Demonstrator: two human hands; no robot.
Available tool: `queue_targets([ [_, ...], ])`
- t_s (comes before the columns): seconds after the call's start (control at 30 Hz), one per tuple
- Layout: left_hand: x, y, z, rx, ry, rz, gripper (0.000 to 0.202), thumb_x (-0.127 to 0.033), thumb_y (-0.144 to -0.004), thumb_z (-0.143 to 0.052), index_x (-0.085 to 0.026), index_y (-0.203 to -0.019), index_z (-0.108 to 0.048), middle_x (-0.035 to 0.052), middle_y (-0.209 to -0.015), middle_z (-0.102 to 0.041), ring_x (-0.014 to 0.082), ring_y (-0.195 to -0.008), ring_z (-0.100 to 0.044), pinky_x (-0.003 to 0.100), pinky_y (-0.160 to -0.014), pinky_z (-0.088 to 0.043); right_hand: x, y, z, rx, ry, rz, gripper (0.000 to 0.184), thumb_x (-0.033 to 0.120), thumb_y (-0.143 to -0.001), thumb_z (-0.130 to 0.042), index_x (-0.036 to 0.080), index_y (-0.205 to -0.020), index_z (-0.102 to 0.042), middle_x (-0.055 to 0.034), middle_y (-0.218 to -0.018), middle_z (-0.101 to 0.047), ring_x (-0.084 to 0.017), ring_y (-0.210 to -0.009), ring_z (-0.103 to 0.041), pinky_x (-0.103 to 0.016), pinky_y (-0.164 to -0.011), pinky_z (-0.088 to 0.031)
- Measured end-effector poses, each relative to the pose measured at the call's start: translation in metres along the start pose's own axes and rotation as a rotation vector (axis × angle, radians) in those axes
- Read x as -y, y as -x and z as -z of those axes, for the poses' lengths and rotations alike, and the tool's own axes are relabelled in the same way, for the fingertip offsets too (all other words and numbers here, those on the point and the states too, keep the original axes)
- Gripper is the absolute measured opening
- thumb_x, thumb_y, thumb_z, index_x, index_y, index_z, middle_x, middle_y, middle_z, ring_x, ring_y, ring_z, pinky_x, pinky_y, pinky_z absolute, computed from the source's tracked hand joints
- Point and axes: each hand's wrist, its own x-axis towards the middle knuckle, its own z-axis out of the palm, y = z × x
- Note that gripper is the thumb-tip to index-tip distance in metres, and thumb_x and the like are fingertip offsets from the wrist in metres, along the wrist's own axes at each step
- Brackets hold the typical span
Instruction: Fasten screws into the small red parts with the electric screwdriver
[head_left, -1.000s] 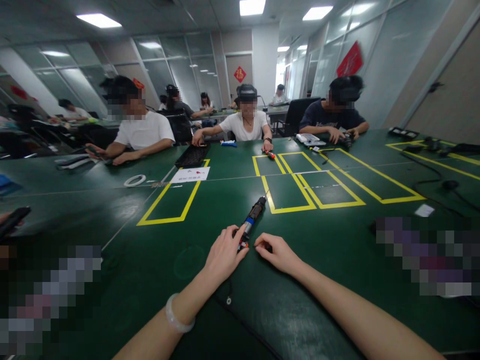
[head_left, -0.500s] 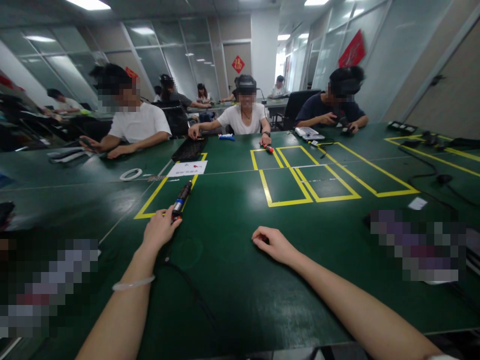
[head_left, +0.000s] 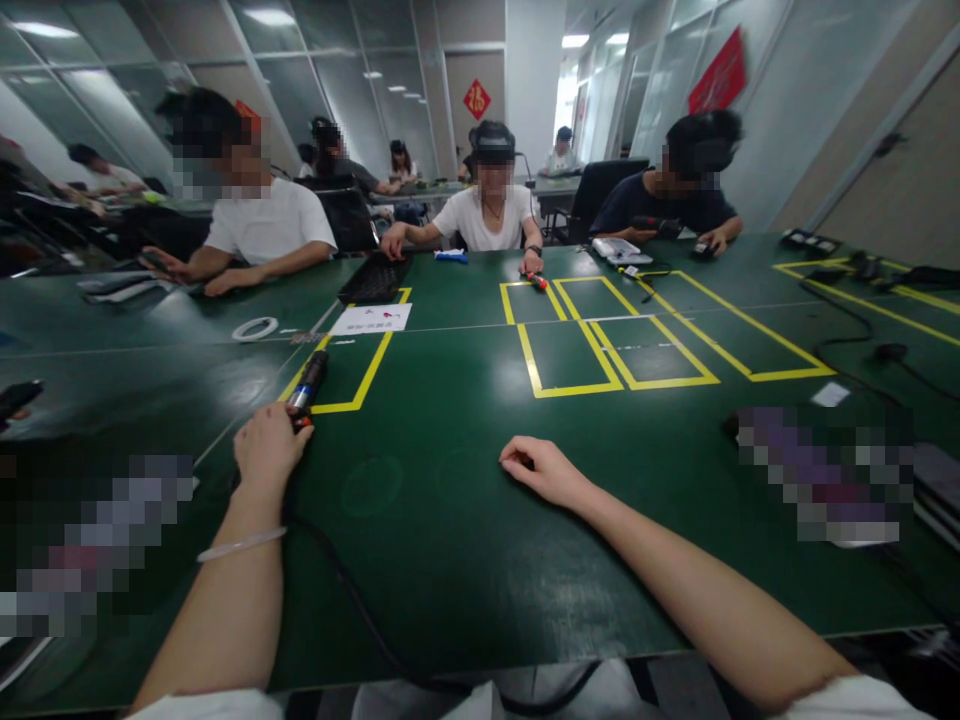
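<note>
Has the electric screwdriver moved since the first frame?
Yes, leftward. Its tip was beside the middle yellow-taped rectangles; now the electric screwdriver is over the left edge of the leftmost yellow-taped rectangle.

An office-like workroom is indicated: the green table (head_left: 450, 540) is marked with yellow tape outlines (head_left: 577, 391), black chairs (head_left: 349, 222) are placed behind the table, and the room beyond it is bounded by framed glass partitions (head_left: 337, 100) and a door hung with a red paper diamond (head_left: 476, 99).
</note>
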Motion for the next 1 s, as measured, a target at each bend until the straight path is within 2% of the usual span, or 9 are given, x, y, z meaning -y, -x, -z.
queue_targets([
  [0.13,-0.005,0.006,0.005,0.005,0.052,0.048,0.036,-0.040,-0.087,-0.050,-0.010,-0.107,-0.053,0.0112,-0.108,-0.052,0.0318,-0.102,-0.052,0.043,-0.086,-0.041,0.000,0.001,0.000,0.006,-0.009,0.004,0.008,0.018,-0.086,-0.055,0.017,-0.087,-0.063,-0.0016,-0.080,-0.063,-0.013,-0.071,-0.056,-0.024,-0.067,-0.042],
  [0.23,-0.011,0.009,0.011,-0.099,0.094,0.049,0.035,-0.037,-0.091,-0.040,-0.008,-0.103,-0.054,0.0125,-0.106,-0.054,0.0332,-0.104,-0.052,0.047,-0.089,-0.039,0.000,0.000,0.001,0.004,-0.012,0.004,0.008,0.018,-0.086,-0.055,0.017,-0.086,-0.063,-0.0017,-0.080,-0.064,-0.013,-0.072,-0.057,-0.024,-0.067,-0.042],
  [0.33,-0.035,0.013,0.019,-0.124,0.249,-0.006,0.037,-0.038,-0.091,-0.040,-0.010,-0.109,-0.055,0.0120,-0.110,-0.058,0.0292,-0.102,-0.054,0.042,-0.088,-0.042,0.001,0.000,0.001,-0.001,-0.015,-0.002,0.008,0.018,-0.086,-0.055,0.017,-0.086,-0.063,-0.0015,-0.080,-0.064,-0.013,-0.071,-0.057,-0.024,-0.067,-0.042],
  [0.4,-0.064,0.022,0.025,-0.017,0.467,-0.149,0.038,-0.042,-0.089,-0.043,-0.014,-0.111,-0.057,0.0095,-0.106,-0.063,0.0246,-0.097,-0.058,0.036,-0.086,-0.045,0.003,0.000,0.000,0.002,-0.025,-0.008,0.008,0.018,-0.086,-0.055,0.017,-0.085,-0.063,-0.0015,-0.080,-0.064,-0.013,-0.072,-0.057,-0.024,-0.067,-0.043],
  [0.53,-0.133,0.063,0.036,0.340,0.834,-0.593,0.043,-0.047,-0.088,-0.045,-0.019,-0.117,-0.060,0.0076,-0.109,-0.066,0.0215,-0.098,-0.060,0.032,-0.087,-0.046,0.004,0.001,-0.003,0.013,-0.101,-0.014,0.009,0.018,-0.086,-0.055,0.017,-0.093,-0.060,0.0001,-0.077,-0.062,-0.012,-0.069,-0.057,-0.022,-0.066,-0.044],
  [0.63,-0.167,0.096,0.040,0.574,0.955,-0.745,0.049,-0.041,-0.089,-0.046,-0.020,-0.133,-0.049,0.0071,-0.108,-0.064,0.0178,-0.093,-0.061,0.029,-0.084,-0.046,0.005,0.002,-0.007,0.040,-0.157,0.011,0.026,0.018,-0.084,-0.058,0.018,-0.109,-0.053,0.0018,-0.078,-0.061,-0.011,-0.067,-0.056,-0.022,-0.066,-0.044],
  [0.8,-0.181,0.117,0.037,0.746,1.010,-0.831,0.056,-0.037,-0.089,-0.047,-0.019,-0.141,-0.037,0.0038,-0.092,-0.062,0.0142,-0.081,-0.057,0.026,-0.074,-0.045,0.010,0.003,-0.009,0.111,-0.115,0.070,0.021,0.019,-0.083,-0.060,0.020,-0.104,-0.056,0.0019,-0.078,-0.060,-0.011,-0.068,-0.056,-0.022,-0.066,-0.044],
  [0.9,-0.181,0.117,0.035,0.790,1.020,-0.840,0.056,-0.036,-0.089,-0.047,-0.019,-0.142,-0.036,0.0038,-0.092,-0.061,0.0145,-0.082,-0.056,0.027,-0.075,-0.045,0.010,0.003,-0.010,0.105,-0.093,0.071,0.010,0.020,-0.085,-0.058,0.019,-0.095,-0.058,0.0016,-0.077,-0.060,-0.012,-0.068,-0.056,-0.022,-0.066,-0.043],
  [1.0,-0.181,0.117,0.035,0.807,1.047,-0.847,0.057,-0.035,-0.090,-0.046,-0.019,-0.143,-0.034,0.0047,-0.094,-0.062,0.0151,-0.085,-0.057,0.028,-0.077,-0.045,0.008,0.003,-0.011,0.099,-0.112,0.063,0.013,0.020,-0.085,-0.059,0.019,-0.098,-0.056,0.0020,-0.076,-0.060,-0.011,-0.067,-0.056,-0.021,-0.064,-0.043],
])
